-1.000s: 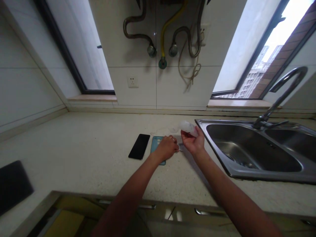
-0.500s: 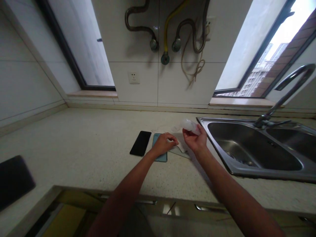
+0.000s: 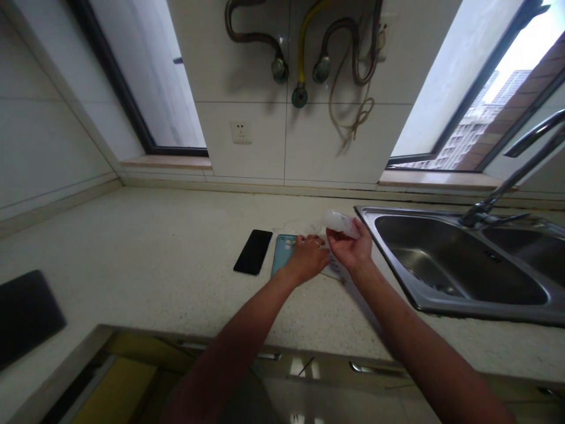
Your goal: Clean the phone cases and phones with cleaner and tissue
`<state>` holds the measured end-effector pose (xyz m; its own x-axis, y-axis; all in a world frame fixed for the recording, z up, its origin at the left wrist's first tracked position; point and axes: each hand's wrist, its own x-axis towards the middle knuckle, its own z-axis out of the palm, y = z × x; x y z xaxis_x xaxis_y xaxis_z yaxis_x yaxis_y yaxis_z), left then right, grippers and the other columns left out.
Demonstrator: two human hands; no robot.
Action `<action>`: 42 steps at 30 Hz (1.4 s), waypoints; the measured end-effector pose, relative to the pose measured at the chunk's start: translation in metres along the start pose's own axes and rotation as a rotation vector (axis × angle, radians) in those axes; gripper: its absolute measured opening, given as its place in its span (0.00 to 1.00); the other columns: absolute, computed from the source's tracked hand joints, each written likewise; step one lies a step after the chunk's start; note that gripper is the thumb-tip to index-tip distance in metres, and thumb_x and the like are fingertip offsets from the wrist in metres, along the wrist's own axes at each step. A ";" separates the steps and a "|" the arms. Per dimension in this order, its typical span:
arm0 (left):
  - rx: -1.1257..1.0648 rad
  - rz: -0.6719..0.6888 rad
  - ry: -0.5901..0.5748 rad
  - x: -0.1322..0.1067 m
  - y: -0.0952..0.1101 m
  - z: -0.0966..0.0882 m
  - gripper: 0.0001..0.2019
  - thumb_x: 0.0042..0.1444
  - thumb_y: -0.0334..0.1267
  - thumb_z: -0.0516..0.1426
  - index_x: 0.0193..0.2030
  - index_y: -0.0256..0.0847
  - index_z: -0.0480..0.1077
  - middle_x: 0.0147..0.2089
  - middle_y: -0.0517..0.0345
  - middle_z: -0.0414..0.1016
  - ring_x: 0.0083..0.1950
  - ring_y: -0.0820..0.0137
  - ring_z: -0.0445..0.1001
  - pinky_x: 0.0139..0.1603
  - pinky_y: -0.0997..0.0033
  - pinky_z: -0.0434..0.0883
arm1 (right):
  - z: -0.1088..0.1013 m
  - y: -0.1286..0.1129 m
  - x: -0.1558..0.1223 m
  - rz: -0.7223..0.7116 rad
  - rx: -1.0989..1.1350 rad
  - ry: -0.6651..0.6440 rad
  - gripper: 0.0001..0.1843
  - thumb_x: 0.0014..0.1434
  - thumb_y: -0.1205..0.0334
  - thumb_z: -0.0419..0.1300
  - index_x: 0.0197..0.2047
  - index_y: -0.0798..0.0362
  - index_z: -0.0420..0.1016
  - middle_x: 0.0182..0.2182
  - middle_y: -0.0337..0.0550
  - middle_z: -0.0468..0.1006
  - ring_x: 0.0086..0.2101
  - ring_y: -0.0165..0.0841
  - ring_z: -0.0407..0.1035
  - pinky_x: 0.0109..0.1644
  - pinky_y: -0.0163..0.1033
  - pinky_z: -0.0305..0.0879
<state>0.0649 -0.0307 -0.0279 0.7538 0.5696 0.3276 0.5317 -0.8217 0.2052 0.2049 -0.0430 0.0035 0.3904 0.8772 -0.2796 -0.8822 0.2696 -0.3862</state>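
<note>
My right hand (image 3: 351, 247) grips a translucent white plastic bottle (image 3: 339, 224), held on its side just above the counter near the sink rim. My left hand (image 3: 308, 258) lies palm down, close to my right hand, over the right part of a teal phone case (image 3: 282, 253). Its fingers touch the case or a white cloth (image 3: 336, 270), and most of that cloth is hidden under my hands. A black smartphone (image 3: 253, 252) lies face up to the left of the case, apart from both hands.
The speckled cream countertop (image 3: 132, 253) runs left, holding a dark flat slab (image 3: 26, 312) at its front-left edge. A steel double sink (image 3: 454, 259) with a tall faucet (image 3: 507, 176) lies to the right. Pipes and hoses (image 3: 300, 59) hang on the wall above.
My left hand has slid right and now sits closer to my right hand, covering more of the cloth. The bottle stays in my right hand. The whole view has shifted slightly.
</note>
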 end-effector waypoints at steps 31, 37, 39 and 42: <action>-1.996 -0.885 0.292 -0.002 -0.036 -0.045 0.06 0.51 0.34 0.55 0.25 0.37 0.68 0.23 0.57 0.69 0.27 0.69 0.71 0.32 0.70 0.70 | 0.001 -0.014 -0.001 -0.069 0.019 -0.084 0.06 0.55 0.59 0.60 0.37 0.49 0.71 0.30 0.37 0.79 0.32 0.34 0.76 0.33 0.42 0.77; -2.241 -0.984 0.285 -0.006 -0.042 -0.054 0.12 0.58 0.40 0.53 0.36 0.33 0.72 0.28 0.50 0.75 0.31 0.66 0.76 0.36 0.68 0.73 | 0.000 -0.018 0.005 -0.122 0.052 -0.063 0.09 0.55 0.58 0.63 0.38 0.50 0.71 0.33 0.37 0.79 0.35 0.33 0.76 0.38 0.41 0.78; -2.253 -0.956 0.396 -0.006 -0.044 -0.054 0.11 0.60 0.40 0.54 0.38 0.32 0.72 0.30 0.50 0.76 0.30 0.68 0.76 0.36 0.71 0.73 | -0.001 -0.018 0.007 -0.146 0.060 -0.066 0.10 0.55 0.59 0.64 0.40 0.50 0.71 0.34 0.38 0.79 0.37 0.33 0.76 0.40 0.41 0.77; -2.232 -0.915 0.586 -0.003 -0.047 -0.052 0.05 0.59 0.31 0.54 0.38 0.35 0.71 0.31 0.53 0.77 0.31 0.70 0.76 0.37 0.72 0.73 | -0.002 -0.016 0.008 -0.162 0.049 -0.092 0.12 0.53 0.64 0.66 0.40 0.50 0.70 0.35 0.37 0.79 0.39 0.32 0.76 0.41 0.40 0.77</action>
<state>0.0172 0.0049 0.0096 0.3463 0.8808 -0.3230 -0.7566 0.4658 0.4590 0.2226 -0.0407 0.0059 0.5042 0.8530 -0.1346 -0.8226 0.4269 -0.3757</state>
